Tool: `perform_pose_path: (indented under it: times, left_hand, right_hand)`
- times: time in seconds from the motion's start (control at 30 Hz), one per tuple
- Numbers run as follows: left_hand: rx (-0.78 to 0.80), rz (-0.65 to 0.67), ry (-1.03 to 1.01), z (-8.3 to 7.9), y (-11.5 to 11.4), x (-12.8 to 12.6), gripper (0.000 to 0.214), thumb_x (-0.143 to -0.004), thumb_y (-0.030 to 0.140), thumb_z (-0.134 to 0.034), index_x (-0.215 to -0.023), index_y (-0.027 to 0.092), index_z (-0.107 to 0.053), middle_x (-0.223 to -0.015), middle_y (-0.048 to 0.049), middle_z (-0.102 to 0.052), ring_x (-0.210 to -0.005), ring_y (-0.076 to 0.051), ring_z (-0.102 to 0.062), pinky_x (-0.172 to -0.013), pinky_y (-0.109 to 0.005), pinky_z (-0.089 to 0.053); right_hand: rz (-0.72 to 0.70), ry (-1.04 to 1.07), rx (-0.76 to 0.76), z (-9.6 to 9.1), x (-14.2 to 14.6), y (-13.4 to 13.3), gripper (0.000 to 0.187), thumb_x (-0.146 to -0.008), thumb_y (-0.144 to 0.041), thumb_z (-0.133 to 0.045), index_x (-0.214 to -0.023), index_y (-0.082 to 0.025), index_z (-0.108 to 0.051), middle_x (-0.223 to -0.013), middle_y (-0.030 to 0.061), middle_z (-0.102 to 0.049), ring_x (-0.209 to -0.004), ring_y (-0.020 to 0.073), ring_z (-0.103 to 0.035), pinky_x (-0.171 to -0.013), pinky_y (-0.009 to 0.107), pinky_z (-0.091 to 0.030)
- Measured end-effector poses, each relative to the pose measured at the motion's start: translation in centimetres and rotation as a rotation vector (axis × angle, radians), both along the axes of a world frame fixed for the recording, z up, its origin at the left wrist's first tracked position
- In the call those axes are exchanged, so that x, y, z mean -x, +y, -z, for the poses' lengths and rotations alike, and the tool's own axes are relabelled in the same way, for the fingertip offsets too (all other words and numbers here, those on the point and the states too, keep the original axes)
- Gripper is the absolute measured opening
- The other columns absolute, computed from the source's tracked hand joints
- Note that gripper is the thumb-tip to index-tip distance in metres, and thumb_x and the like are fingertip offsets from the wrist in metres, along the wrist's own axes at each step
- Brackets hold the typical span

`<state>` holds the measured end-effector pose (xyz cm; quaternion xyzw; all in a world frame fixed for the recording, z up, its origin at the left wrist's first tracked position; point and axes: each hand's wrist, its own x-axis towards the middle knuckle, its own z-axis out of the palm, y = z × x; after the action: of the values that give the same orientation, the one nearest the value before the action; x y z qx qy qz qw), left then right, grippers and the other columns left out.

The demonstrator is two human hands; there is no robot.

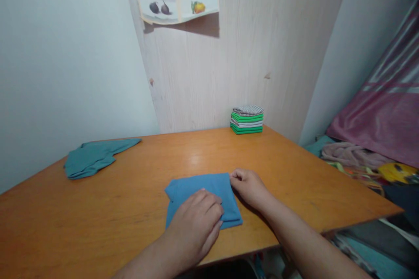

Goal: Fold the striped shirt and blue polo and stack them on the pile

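A folded blue garment [199, 183] lies near the front edge of the table, with a pointed corner sticking out at its left side. My left hand [201, 218] rests across its middle and near edge, fingers bent and close together; part of the fabric is hidden under it. At the far right corner, my right hand [247, 185] has its fingers curled in a pinch on the garment's edge. Layered folds show along the garment's near right side.
The orange wooden table [137, 209] meets the wall at the back. A crumpled teal garment [94, 157] lies far left. A neat stack of folded green, white and striped cloths [247, 120] stands at the back right. Beyond the right edge are a pink curtain [376, 117] and piled fabrics.
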<state>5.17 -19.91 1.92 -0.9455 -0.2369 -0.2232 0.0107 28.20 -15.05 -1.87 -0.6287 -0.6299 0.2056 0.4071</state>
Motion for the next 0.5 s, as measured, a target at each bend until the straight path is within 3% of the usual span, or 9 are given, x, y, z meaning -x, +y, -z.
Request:
perform_pose_path:
  times: [0.2, 0.33, 0.4, 0.5]
  left_hand:
    - [0.035, -0.006, 0.037, 0.3, -0.2, 0.4, 0.028, -0.093, 0.019, -0.051, -0.118, 0.028, -0.061, -0.125, -0.0041, -0.064, -0.117, -0.023, -0.057, -0.112, -0.050, -0.040]
    - [0.074, -0.017, 0.051, 0.1, -0.5, 0.8, 0.032, -0.094, 0.022, -0.052, -0.124, 0.031, -0.060, -0.133, -0.0030, -0.061, -0.125, -0.024, -0.054, -0.116, -0.054, -0.035]
    - [0.091, -0.023, 0.053, 0.0, -0.7, 0.9, 0.033, -0.094, 0.024, -0.052, -0.125, 0.032, -0.060, -0.133, -0.0029, -0.062, -0.127, -0.024, -0.053, -0.117, -0.054, -0.033]
    - [0.108, -0.020, 0.043, -0.1, -1.0, 0.9, 0.034, -0.092, 0.026, -0.056, -0.126, 0.031, -0.060, -0.132, -0.0040, -0.063, -0.128, -0.024, -0.053, -0.118, -0.054, -0.032]
  right_hand:
    - [0.096, -0.013, -0.050, -0.9, -0.3, -0.2, 0.023, -0.084, -0.034, -0.052, -0.071, -0.021, -0.064, -0.065, -0.0001, -0.065, -0.063, 0.0160, -0.059, -0.060, 0.026, -0.044]
    - [0.038, -0.117, -0.245, -1.8, -0.2, -1.3, 0.033, -0.093, -0.041, -0.047, -0.101, -0.021, -0.072, -0.102, 0.0077, -0.074, -0.099, 0.0226, -0.066, -0.089, 0.035, -0.049]
    - [-0.083, -0.219, -0.267, -1.9, 0.1, -1.9, 0.044, -0.096, -0.048, -0.045, -0.125, -0.024, -0.067, -0.131, 0.0095, -0.066, -0.126, 0.0262, -0.055, -0.106, 0.043, -0.041]
    - [-0.244, -0.371, -0.122, -1.6, 0.3, -2.5, 0.054, -0.098, -0.055, -0.040, -0.143, -0.028, -0.053, -0.153, 0.0058, -0.046, -0.148, 0.0302, -0.028, -0.117, 0.055, -0.024]
